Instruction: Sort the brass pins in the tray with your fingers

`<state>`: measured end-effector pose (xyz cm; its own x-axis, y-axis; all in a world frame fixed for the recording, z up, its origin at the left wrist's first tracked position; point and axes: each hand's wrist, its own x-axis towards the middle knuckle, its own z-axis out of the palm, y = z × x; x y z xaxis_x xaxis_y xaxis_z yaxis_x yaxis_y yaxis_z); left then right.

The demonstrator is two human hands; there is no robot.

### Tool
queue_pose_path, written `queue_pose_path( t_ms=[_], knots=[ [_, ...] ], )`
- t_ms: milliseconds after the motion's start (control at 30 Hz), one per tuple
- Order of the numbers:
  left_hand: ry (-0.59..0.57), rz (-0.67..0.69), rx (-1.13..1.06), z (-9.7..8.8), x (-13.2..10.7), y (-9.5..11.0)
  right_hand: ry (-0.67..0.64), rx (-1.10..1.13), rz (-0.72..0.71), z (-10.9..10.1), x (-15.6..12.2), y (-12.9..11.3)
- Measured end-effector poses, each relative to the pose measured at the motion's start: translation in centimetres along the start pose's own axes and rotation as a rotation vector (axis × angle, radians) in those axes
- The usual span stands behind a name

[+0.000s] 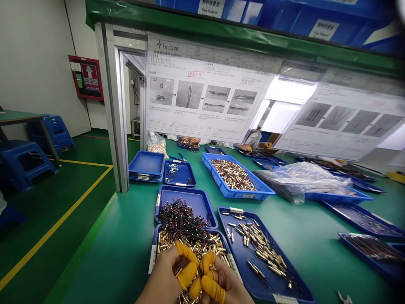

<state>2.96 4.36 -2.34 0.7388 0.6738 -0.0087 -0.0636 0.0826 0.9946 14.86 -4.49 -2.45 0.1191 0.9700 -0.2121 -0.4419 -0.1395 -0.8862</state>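
Down at the near edge of the desk [126,245], the left hand [167,274] and the right hand [226,285] are drawn in narrow. Their fingertips, capped in yellow finger cots [186,274], are bunched against each other in a tight pinch. Whatever sits between them is too small and too covered for me to make out. Directly beneath and just beyond the fingers lies a heap of brass pins [190,244] in the front tray [154,247], so the stock is right under both hands. These pins look tiny, light and rigid, with a smooth metal skin that I'd expect to slip and roll. The rubber cots should help, and the sensible hold is across the barrel between thumb and forefinger, one at a time. A tangle of thin wires [180,219] in dark red and green spills over the far end of the heap from the second tray [190,191] behind. Those look limp and likely to snag, so they are best taken near an end. Just right of the right hand, the long tray [221,210] holds scattered finished pieces [262,249], close by but apart from the fingers.
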Motion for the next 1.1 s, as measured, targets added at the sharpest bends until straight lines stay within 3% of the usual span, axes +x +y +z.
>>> queue_pose_path(
  t_ms=[200, 300, 367, 500, 600, 733, 900, 1100],
  knots=[
    [0.123, 0.018, -0.081, -0.1, -0.1, 0.3, 0.111, -0.263, 0.002, 0.3, -0.1, -0.6],
    [0.229, -0.023, 0.028, -0.1, -0.2, 0.8, 0.21, -0.365, -0.069, 0.0, -0.3, -1.2],
    [0.167, -0.036, 0.221, -0.1, -0.3, 1.2, 0.28, -0.401, -0.12, -0.2, -0.5, -1.7],
    [-0.145, 0.016, 0.638, 0.1, -0.3, 1.3, 0.377, -0.45, -0.215, -0.6, -0.9, -2.2],
    [-0.319, 0.079, 0.828, 0.2, 0.0, 0.6, 0.396, -0.449, -0.273, -0.5, -1.2, -2.1],
    [-0.335, 0.172, 0.883, 0.4, 0.4, -0.7, 0.357, -0.485, -0.265, -0.1, -1.3, -1.8],
    [-0.261, 0.146, 0.895, 0.5, 0.2, -1.1, 0.371, -0.485, -0.332, 0.6, -1.3, -1.7],
    [-0.428, 0.248, 1.074, 0.4, 0.1, -0.6, 0.344, -0.478, -0.373, -0.3, -0.9, -0.7]
  ],
)
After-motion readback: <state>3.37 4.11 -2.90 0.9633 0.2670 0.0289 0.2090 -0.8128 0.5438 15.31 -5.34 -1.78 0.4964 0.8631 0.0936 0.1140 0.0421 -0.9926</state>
